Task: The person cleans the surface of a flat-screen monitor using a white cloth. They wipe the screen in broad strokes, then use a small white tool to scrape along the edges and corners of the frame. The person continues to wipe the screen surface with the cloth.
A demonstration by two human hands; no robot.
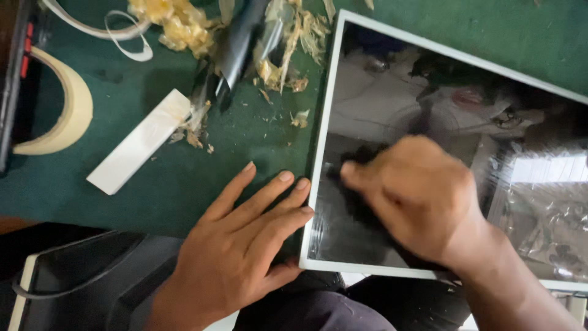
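Observation:
A flat glossy display panel (429, 92) with a thin white frame lies on a green mat (171, 178). My right hand (416, 196) presses a dark cloth (355, 202) against the panel's lower left area; the hand is blurred. My left hand (245, 245) lies flat on the mat, fingers spread, with its fingertips against the panel's left edge.
A white rectangular block (139, 142) lies on the mat to the left. A roll of pale tape (67, 110) sits at the far left. Peeled film, yellowish scraps (177, 24) and a dark strip (236, 43) lie at the top. A dark device with a cable (73, 276) sits at lower left.

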